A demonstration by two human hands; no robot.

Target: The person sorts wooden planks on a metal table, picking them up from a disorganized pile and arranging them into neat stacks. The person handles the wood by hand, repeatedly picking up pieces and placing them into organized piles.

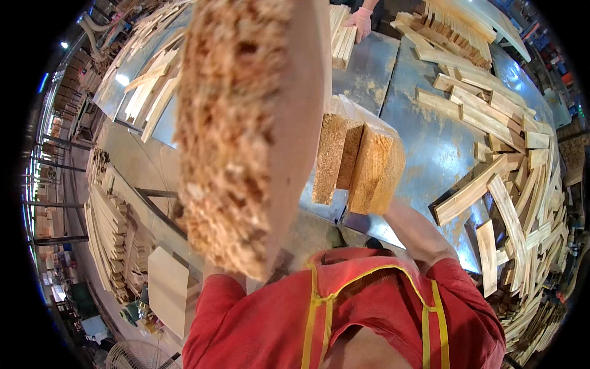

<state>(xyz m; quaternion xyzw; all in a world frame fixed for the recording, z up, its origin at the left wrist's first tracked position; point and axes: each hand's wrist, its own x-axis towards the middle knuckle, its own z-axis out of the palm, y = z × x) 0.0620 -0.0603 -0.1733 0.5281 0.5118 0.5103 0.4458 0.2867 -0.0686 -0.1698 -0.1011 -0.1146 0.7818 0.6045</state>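
As the rough-faced board (pixel 236 123) looms close, L of ctr, the wood blocks (pixel 376 169) lie just R of it, ends facing you, long axis running away; your R forearm (pixel 421 237) is nearer, ending at them; both hands hidden, can't tell grip.

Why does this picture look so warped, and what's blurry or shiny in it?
In the head view, the fisheye lens bends edges near the rim; the wooden piece looming closest is blurred; the wood blocks beyond it look sharper; whitish glare patches the metal tabletop.
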